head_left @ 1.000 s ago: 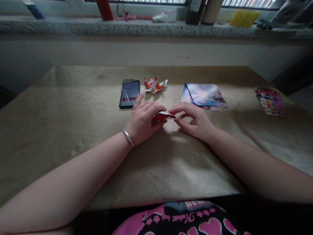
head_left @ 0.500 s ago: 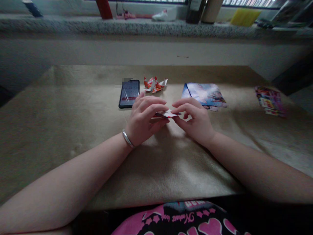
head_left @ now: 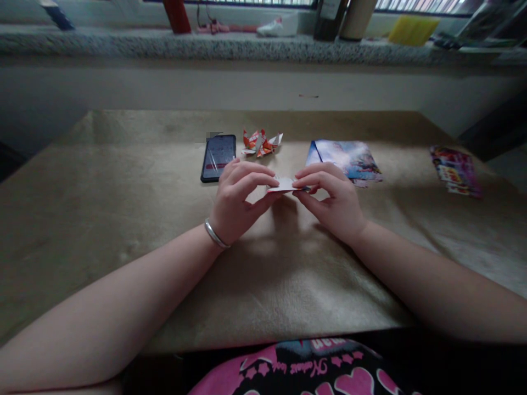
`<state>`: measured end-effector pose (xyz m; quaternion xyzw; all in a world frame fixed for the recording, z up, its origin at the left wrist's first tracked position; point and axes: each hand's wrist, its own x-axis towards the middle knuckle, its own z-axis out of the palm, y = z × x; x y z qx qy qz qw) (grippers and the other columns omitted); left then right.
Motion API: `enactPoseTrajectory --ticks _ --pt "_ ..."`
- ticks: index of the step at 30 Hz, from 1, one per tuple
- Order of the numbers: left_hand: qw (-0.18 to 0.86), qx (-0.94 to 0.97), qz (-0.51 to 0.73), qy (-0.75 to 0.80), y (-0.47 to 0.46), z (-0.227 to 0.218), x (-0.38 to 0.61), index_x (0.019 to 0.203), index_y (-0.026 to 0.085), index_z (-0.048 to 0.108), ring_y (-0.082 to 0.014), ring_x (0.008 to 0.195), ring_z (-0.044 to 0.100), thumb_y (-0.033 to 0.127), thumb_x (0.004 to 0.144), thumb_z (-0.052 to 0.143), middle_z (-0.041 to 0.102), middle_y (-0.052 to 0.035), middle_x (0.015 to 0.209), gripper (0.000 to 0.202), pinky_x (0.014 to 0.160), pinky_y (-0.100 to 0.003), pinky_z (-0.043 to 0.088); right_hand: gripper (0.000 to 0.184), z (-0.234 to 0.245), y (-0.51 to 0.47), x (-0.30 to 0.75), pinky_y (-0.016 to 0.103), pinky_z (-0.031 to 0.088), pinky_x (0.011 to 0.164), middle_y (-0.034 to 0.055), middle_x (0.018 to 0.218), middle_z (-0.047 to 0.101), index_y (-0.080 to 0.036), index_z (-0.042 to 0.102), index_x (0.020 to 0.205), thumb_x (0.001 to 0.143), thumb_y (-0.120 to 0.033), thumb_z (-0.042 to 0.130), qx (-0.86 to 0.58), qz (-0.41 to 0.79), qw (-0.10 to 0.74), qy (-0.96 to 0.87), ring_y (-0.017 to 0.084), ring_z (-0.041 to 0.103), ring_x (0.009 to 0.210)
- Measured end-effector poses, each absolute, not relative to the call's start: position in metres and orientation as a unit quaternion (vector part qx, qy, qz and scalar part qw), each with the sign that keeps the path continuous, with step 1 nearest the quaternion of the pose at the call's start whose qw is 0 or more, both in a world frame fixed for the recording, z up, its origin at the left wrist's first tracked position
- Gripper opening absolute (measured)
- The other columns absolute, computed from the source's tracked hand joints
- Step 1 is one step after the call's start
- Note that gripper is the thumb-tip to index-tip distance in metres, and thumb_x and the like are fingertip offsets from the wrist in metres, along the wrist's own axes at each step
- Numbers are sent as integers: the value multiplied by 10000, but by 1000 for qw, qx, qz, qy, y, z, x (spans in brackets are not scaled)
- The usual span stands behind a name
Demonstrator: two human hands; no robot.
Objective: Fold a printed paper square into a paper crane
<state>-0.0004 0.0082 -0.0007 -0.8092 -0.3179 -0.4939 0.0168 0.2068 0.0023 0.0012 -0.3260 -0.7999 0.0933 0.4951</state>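
Observation:
A small folded piece of paper (head_left: pixel 285 185), white on top with a reddish edge, is held between my two hands just above the table. My left hand (head_left: pixel 242 195) pinches its left end between thumb and fingers; a silver bangle circles that wrist. At the right end, my right hand (head_left: pixel 329 197) grips the paper the same way. Beyond the left hand lie a dark phone (head_left: pixel 218 158) and some red-and-white folded paper pieces (head_left: pixel 262 144). Behind the right hand is a stack of blue printed sheets (head_left: pixel 348 159), partly covered by the fingers.
Purple and pink printed papers (head_left: pixel 455 171) lie at the table's right side. The table (head_left: pixel 123 219) has a gold-brown cover. Along the back runs a granite windowsill (head_left: pixel 247 48) holding a red cylinder (head_left: pixel 177 15), dark and tan bottles, and a yellow block (head_left: pixel 413 29).
The folded paper has been turned so more of its white face shows, lying flatter between the hands. Both hands have shifted slightly, the left thumb moving up against the paper.

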Motion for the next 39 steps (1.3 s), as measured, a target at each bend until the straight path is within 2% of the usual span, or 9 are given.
enactPoseTrajectory --ticks 6,12,15,19,32,39 --pt "1 -805 -503 -315 7 1 1 914 231 623 -159 918 636 321 838 654 693 -24 958 122 989 -400 424 33 1 3 207 261 507 591 32 901 664 -242 660 856 827 -241 644 -326 97 503 -795 147 603 818" --pt "-56 -790 -524 -315 4 2 3 864 206 635 -147 883 633 261 840 651 684 -22 908 62 850 -327 511 57 1 3 207 263 498 594 38 904 668 -237 656 871 817 -219 654 -321 94 503 -797 150 601 815" --pt "-67 -787 -519 -327 5 1 2 848 206 638 -142 867 631 244 838 651 683 -13 885 42 835 -318 519 72 2 3 207 292 508 656 29 890 675 -242 646 881 814 -219 657 -321 87 506 -796 160 616 829" --pt "-59 -787 -529 -313 6 0 1 837 202 635 -142 850 629 203 826 654 681 -6 859 22 815 -317 517 79 2 3 209 359 492 794 19 873 688 -248 637 879 809 -217 658 -320 66 508 -797 180 634 858" --pt "-15 -800 -505 -324 6 0 1 866 216 636 -144 815 614 222 824 637 677 1 839 43 786 -314 492 33 5 3 208 360 478 771 20 809 703 -242 645 801 813 -212 652 -303 45 502 -809 177 638 800" --pt "-1 -805 -493 -329 4 4 2 766 227 623 -134 769 603 257 841 616 669 11 792 81 788 -321 483 64 4 2 208 377 490 788 12 817 694 -258 628 845 800 -214 639 -321 50 494 -807 191 638 831"
